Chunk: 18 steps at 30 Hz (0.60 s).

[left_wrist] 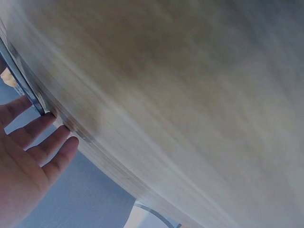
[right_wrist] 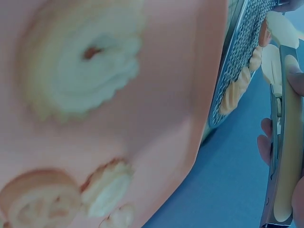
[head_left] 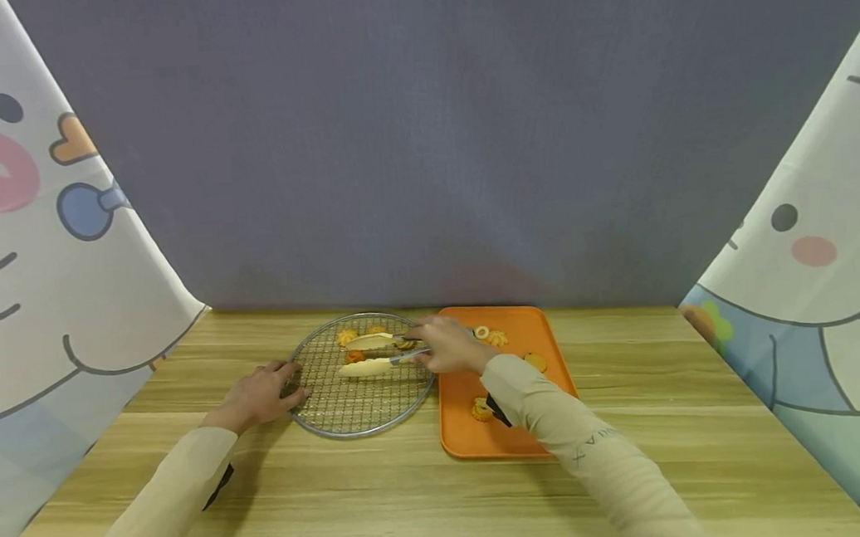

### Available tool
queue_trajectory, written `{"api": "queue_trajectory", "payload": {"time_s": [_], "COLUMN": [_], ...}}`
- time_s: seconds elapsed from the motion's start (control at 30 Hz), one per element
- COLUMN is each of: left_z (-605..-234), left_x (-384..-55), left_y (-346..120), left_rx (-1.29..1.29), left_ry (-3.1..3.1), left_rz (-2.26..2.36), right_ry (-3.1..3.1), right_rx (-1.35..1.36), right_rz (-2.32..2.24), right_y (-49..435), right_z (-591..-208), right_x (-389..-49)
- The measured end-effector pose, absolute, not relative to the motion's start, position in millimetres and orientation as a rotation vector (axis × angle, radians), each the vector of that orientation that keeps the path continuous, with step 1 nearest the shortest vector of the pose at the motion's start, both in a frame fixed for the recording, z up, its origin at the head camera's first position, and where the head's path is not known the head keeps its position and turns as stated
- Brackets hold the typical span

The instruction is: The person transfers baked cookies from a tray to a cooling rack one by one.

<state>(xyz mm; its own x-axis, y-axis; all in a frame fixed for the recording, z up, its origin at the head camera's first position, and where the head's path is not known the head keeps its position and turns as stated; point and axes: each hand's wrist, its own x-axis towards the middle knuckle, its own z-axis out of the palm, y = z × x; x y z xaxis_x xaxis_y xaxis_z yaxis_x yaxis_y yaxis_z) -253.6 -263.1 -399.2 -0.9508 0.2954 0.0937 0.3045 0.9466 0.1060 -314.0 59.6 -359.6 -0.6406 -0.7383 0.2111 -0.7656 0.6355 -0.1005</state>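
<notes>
My right hand (head_left: 446,346) grips a pair of tongs (right_wrist: 287,156) with cream-coloured tips. The tongs reach over a round wire rack (head_left: 335,404), their tips apart on either side of an orange-brown cookie (head_left: 355,357). Whether the tips touch that cookie I cannot tell. Other cookies (head_left: 347,337) lie near the rack's far side, partly hidden by the tongs. At the left rim of the rack, my left hand (head_left: 259,394) rests with its fingers spread; in the left wrist view they are loosely extended beside the metal rim (left_wrist: 21,78).
Right of the rack lies an orange tray (head_left: 460,433) holding several cookies, among them a ring-shaped one (head_left: 482,331) and a round one (head_left: 535,362). Both stand on a wooden table (head_left: 327,509). A grey partition (head_left: 422,152) rises behind, and printed cloths hang at both sides.
</notes>
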Motion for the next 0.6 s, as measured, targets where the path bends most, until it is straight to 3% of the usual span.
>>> {"api": "queue_trajectory", "payload": {"time_s": [0.6], "left_z": [-399], "left_x": [-253], "left_y": [-263], "left_rx": [-0.471], "left_ry": [-3.040], "left_rz": [-0.171], "right_ry": [-2.719], "right_rx": [1.186], "right_rz": [0.245], "right_y": [30], "right_z": [-369], "right_x": [-321]}}
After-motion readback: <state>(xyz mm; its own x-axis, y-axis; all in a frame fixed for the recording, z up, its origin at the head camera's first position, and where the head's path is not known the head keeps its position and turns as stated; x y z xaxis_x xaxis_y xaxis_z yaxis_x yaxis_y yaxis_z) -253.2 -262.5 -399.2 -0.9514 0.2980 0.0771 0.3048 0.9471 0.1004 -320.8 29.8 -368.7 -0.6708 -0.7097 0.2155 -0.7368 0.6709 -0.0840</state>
